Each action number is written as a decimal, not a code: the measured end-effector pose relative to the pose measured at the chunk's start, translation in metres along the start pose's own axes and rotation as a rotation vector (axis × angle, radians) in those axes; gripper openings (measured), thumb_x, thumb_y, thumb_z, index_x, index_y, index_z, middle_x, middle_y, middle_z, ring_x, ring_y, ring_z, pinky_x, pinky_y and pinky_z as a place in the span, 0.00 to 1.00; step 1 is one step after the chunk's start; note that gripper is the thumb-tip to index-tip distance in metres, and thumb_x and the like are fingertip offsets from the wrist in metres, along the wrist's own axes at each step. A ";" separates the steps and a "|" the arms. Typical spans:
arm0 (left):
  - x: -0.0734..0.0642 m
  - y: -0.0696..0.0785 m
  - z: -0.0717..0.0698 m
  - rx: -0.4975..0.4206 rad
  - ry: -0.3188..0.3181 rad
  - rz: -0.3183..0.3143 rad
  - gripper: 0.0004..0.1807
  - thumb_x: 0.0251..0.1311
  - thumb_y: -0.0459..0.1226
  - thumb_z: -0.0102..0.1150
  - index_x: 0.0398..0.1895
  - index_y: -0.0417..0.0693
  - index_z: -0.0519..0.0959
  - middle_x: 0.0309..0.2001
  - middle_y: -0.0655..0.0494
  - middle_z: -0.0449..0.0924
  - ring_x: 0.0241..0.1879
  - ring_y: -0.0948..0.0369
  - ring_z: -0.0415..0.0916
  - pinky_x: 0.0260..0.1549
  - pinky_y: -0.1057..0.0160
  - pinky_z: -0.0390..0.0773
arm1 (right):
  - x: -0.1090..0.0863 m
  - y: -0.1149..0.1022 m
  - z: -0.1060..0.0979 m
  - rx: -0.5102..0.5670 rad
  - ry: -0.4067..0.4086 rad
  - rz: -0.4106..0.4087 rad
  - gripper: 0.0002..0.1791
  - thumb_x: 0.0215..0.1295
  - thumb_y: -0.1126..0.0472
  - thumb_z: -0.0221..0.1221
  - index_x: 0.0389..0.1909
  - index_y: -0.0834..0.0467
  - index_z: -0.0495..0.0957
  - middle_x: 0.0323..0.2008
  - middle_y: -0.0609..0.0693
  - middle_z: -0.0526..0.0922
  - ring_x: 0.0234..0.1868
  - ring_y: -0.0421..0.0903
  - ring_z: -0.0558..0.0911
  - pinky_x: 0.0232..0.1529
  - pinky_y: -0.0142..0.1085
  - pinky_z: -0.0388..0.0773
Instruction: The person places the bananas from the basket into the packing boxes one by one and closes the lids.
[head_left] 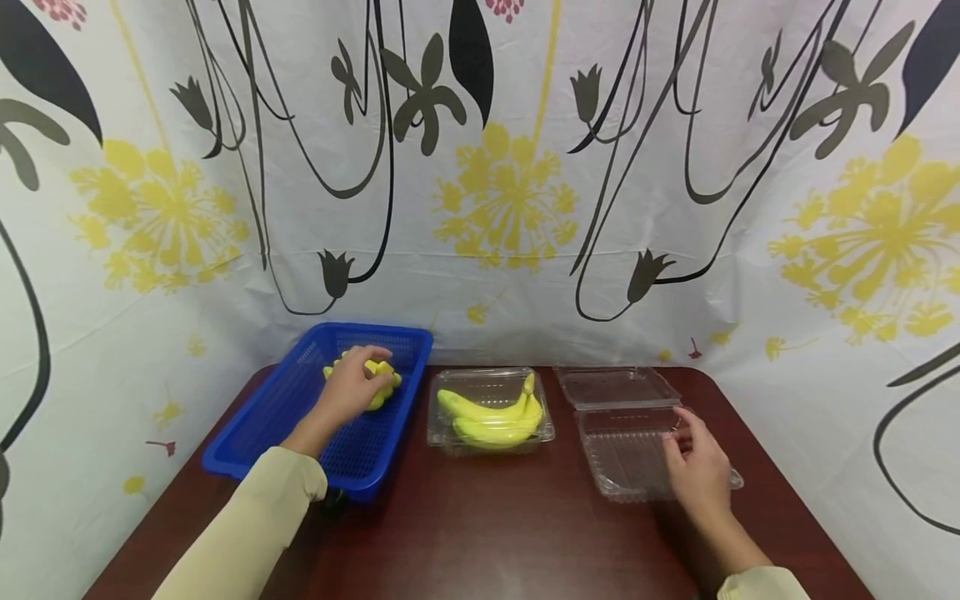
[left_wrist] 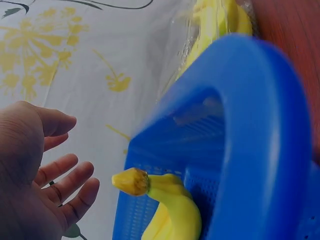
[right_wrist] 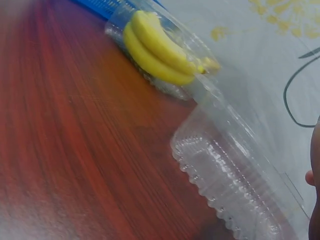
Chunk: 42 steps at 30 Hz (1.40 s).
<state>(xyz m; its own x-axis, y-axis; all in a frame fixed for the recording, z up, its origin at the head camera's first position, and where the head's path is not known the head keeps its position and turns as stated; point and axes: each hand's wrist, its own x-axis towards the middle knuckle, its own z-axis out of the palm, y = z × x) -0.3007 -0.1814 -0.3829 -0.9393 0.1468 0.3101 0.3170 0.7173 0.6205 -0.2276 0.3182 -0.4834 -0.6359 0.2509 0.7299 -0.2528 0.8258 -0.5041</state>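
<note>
The left hand [head_left: 348,390] hangs over the blue basket [head_left: 262,425] at the table's left, its fingers loosely bent and spread and the thumb well away from them; it has hold of nothing. In the left wrist view a gap shows between this hand and the loose bananas [left_wrist: 175,212], which lie inside the basket with their brown-tipped stem raised. The right hand [head_left: 701,467] is at the right side of the open box [head_left: 622,458], fingers relaxed and half bent, with a gap between thumb and forefinger and nothing gripped; whether it touches the clear plastic cannot be told, and the right wrist view catches only a sliver of it. The open box's lid [head_left: 618,387] lies folded back toward the patterned cloth [head_left: 517,317] behind. Between basket and open box stands a covered box [head_left: 487,381], also clear, with the boxed bananas [head_left: 495,429] inside, their stem toward the right. Everything stands on the dark red table [head_left: 495,533]. Both arms wear pale yellow sleeves [head_left: 247,517].
</note>
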 end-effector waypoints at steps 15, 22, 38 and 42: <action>0.024 -0.023 0.000 0.193 -0.162 -0.054 0.21 0.66 0.38 0.57 0.60 0.39 0.74 0.58 0.38 0.71 0.57 0.41 0.69 0.53 0.39 0.68 | 0.016 0.018 -0.009 -0.064 -0.089 0.081 0.21 0.56 0.71 0.64 0.53 0.66 0.76 0.37 0.64 0.79 0.41 0.62 0.74 0.41 0.56 0.65; 0.031 -0.026 0.003 0.191 -0.200 -0.055 0.22 0.65 0.36 0.57 0.61 0.37 0.72 0.58 0.36 0.70 0.57 0.40 0.68 0.53 0.40 0.69 | 0.025 0.033 -0.018 -0.077 -0.138 0.173 0.19 0.58 0.69 0.63 0.51 0.68 0.76 0.41 0.69 0.78 0.45 0.66 0.73 0.45 0.58 0.64; 0.041 -0.029 0.004 0.163 -0.307 -0.052 0.24 0.62 0.33 0.56 0.61 0.34 0.71 0.58 0.35 0.72 0.57 0.40 0.70 0.53 0.41 0.69 | 0.032 0.060 -0.034 -0.057 -0.503 0.292 0.20 0.65 0.61 0.61 0.56 0.66 0.75 0.43 0.66 0.82 0.42 0.62 0.80 0.36 0.48 0.75; 0.045 -0.027 0.011 0.192 -0.345 -0.050 0.25 0.61 0.32 0.58 0.62 0.35 0.70 0.60 0.36 0.72 0.59 0.41 0.69 0.54 0.43 0.70 | 0.029 0.065 -0.039 0.091 -0.596 0.352 0.20 0.67 0.65 0.57 0.58 0.68 0.73 0.44 0.65 0.82 0.37 0.49 0.81 0.30 0.40 0.76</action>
<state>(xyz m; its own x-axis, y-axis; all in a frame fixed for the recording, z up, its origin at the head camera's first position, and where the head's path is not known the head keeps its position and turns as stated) -0.3532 -0.1868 -0.3935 -0.9523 0.3051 0.0028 0.2701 0.8387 0.4729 -0.2345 0.3990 -0.4774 -0.9764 0.1541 0.1512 -0.0018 0.6945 -0.7195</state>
